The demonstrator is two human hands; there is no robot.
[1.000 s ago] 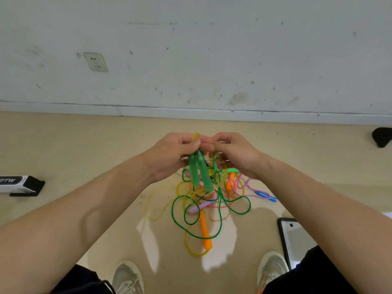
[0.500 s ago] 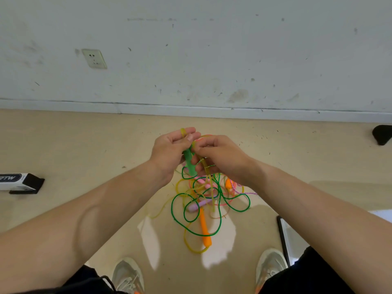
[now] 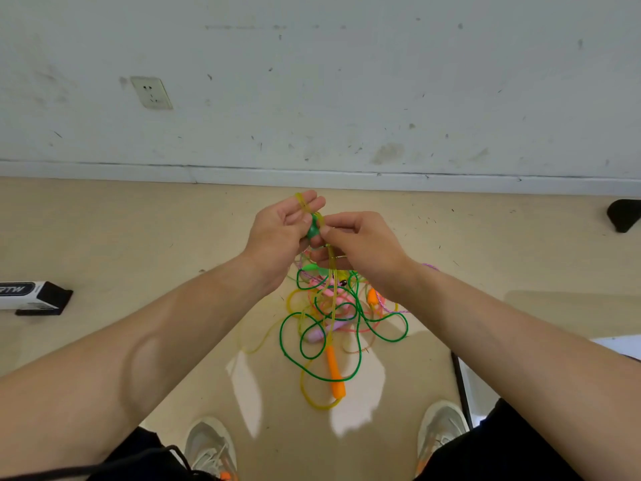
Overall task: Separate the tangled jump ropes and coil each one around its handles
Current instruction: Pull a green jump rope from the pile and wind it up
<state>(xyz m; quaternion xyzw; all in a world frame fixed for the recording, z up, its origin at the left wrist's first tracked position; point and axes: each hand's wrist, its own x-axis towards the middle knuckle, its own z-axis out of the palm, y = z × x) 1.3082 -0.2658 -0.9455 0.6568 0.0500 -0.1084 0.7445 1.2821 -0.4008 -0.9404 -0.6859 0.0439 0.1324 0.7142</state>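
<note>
Here left hand (image 3: pixel 277 234) grips green handle (image 3: pixel 313 231), yellow rope (image 3: pixel 301 202) looped over its fingers. Right hand (image 3: pixel 360 248) pinches that rope above the tangle (image 3: pixel 347 317).

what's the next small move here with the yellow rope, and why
Probably draw the yellow rope clear of the green handle with the right hand. The left hand grips that handle, while the yellow rope loops over its fingers and hangs down into the tangle on the floor, so the two look crossed.
</note>
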